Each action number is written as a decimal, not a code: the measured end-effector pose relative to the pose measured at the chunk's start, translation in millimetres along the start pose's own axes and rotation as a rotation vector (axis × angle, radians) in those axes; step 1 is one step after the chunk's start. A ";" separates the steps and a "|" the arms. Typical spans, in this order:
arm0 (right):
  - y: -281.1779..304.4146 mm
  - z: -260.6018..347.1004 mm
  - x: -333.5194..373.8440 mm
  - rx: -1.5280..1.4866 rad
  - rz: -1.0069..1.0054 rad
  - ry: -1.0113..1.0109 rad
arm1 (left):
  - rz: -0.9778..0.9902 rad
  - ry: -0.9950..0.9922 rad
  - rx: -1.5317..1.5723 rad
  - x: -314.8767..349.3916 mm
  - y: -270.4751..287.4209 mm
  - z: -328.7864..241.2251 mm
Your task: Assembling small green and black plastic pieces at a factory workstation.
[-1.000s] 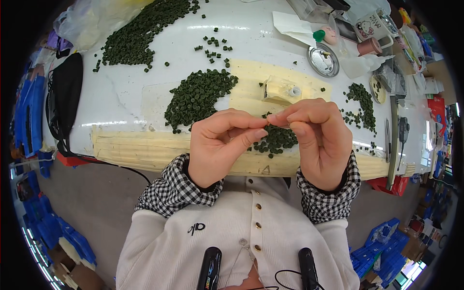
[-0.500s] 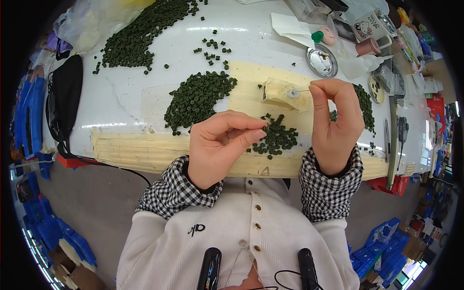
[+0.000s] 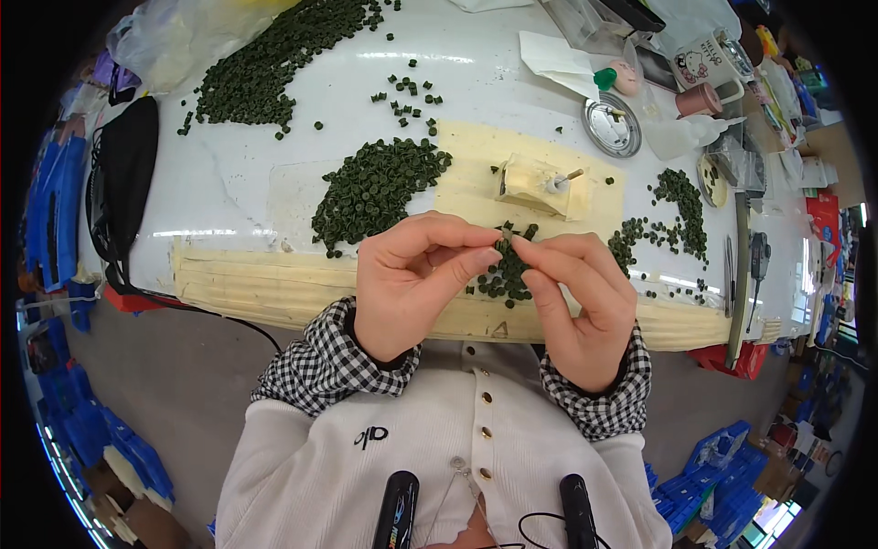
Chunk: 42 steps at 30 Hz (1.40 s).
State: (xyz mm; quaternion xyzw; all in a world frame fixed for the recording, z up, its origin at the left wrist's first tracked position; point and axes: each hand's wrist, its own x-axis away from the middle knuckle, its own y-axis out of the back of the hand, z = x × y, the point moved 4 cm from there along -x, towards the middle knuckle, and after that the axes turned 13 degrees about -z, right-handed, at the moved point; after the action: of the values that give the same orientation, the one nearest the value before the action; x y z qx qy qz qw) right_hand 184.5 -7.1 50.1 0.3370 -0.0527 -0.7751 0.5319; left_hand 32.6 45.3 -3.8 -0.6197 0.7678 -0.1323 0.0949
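Note:
My left hand (image 3: 402, 284) is pinched closed at thumb and forefinger, with a tiny dark green piece (image 3: 507, 235) at the fingertips. My right hand (image 3: 585, 306) meets it there, fingers bent and tips against the same spot; what it grips is too small to make out. Under both hands lies a small heap of dark green grooved pieces (image 3: 498, 285). Just beyond, a cream-taped block (image 3: 526, 188) holds a small white nozzle or cup (image 3: 556, 184) with a thin stick (image 3: 574, 174) resting in it.
Larger heaps of green pieces lie at left (image 3: 375, 188), far left (image 3: 247, 87) and right (image 3: 677, 201). A round metal lid (image 3: 611, 124), a white squeeze bottle (image 3: 681, 134) and a pink spool (image 3: 699, 99) stand back right. A black pouch (image 3: 123, 188) lies at left.
My right hand has let go of the thin stick at the white nozzle and moved left and nearer, to my left fingertips. The left hand has barely moved.

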 end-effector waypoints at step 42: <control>27.4 -13.6 19.2 0.073 -0.206 -0.035 | 0.088 -0.543 -0.704 5.5 -19.6 -9.2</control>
State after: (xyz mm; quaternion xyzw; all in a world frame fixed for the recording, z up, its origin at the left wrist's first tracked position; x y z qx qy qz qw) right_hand 210.0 -31.5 42.7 0.3463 -0.0555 -0.8289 0.4359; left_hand 46.7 36.9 11.4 -0.5932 0.7389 0.3089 0.0821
